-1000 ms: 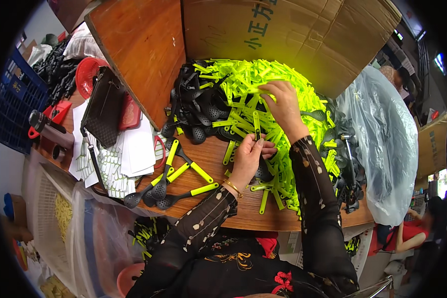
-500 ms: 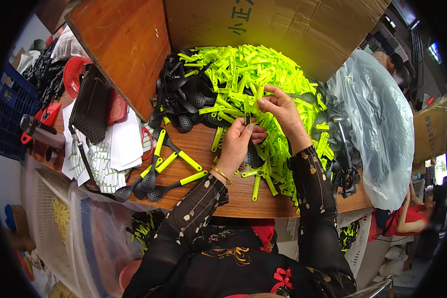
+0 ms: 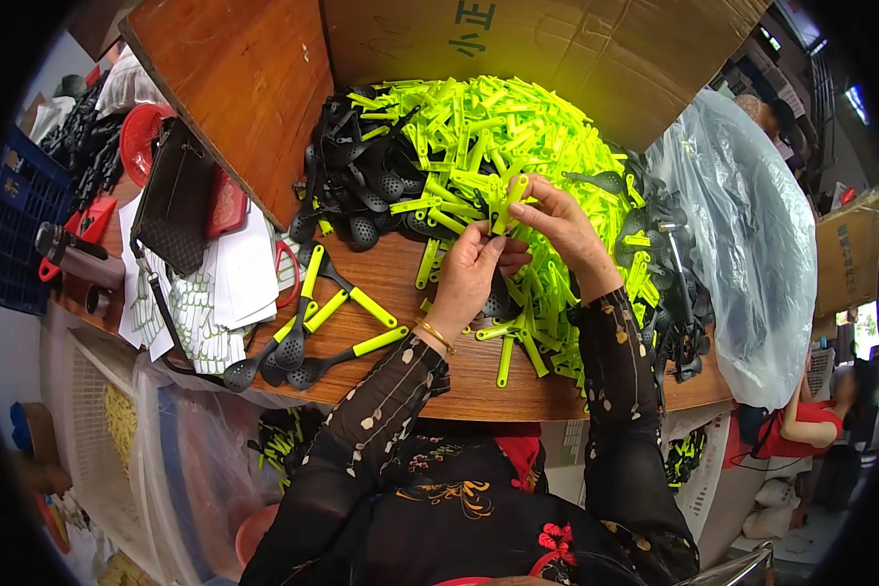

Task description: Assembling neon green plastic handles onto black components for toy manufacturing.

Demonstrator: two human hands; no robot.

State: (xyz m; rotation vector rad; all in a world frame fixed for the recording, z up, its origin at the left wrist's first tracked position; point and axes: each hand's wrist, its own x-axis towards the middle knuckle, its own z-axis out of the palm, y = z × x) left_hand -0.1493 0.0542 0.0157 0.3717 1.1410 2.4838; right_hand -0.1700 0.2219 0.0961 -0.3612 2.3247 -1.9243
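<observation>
My right hand (image 3: 560,223) pinches a lime-green plastic handle (image 3: 511,203), tilted, with its lower end at the fingertips of my left hand (image 3: 471,273). My left fingers are closed round the stem of a black utensil head (image 3: 499,298), mostly hidden behind the hand; its exact kind does not show. Behind both hands rises a big heap of lime-green handles (image 3: 547,127). Black slotted spoon heads (image 3: 366,186) are piled to its left. On the table's left lie several black spoons with green handles (image 3: 376,342).
A brown wooden board (image 3: 239,88) and a cardboard sheet (image 3: 557,49) wall in the heap. Papers (image 3: 244,283), a dark pouch (image 3: 178,200) and a flask (image 3: 78,259) are at left. Clear plastic sheeting (image 3: 737,244) hangs at right. A person in red (image 3: 801,425) is farther right.
My right hand has brought the green handle down to my left fingertips, covering the black stem tip that showed there before. The view has shifted slightly.
</observation>
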